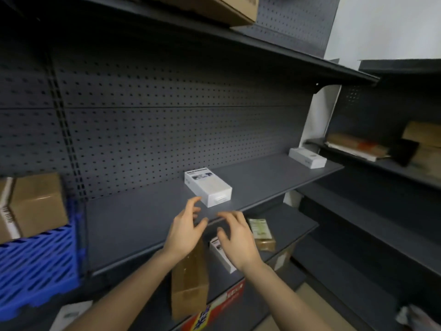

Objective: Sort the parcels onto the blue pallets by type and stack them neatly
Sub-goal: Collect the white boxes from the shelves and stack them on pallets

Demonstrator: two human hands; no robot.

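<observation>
Under the shelf point(143, 223) lie a brown carton point(188, 280) and white box point(223, 258) (blurred).

Here's a box point(208, 188) on the shelf point(143, 218) near its front edge, a second box point(307, 157) at the shelf's right end, pallet point(38, 256) left, carton point(35, 204) on it.

Two grips point(185, 231) point(238, 240), two white boxes point(207, 188) point(307, 157) on middle shelf point(262, 173).

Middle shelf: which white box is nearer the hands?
The mid-shelf white box, just beyond the left hand; the other white box sits at the far right end of the shelf.
</observation>
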